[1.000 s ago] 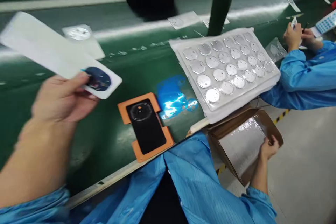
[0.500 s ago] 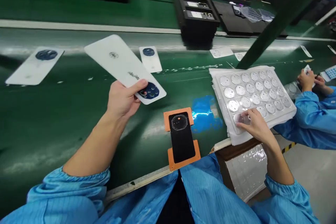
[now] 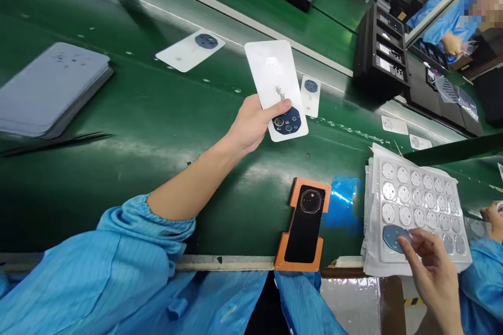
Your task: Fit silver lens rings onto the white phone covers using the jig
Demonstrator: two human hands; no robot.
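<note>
Head view, white panel between pinched left fingers; disc between pinched right fingers

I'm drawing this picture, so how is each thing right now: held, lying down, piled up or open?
White panel: held up in the left hand
Blue-grey disc: pinched in the right hand
Clear tray: lying on white sheets, holding silvery discs
Orange frame: lying down, black panel inside
Blue film: lying on the green bench
Grey panels: piled up
Cardboard box: open, partly hidden
</note>
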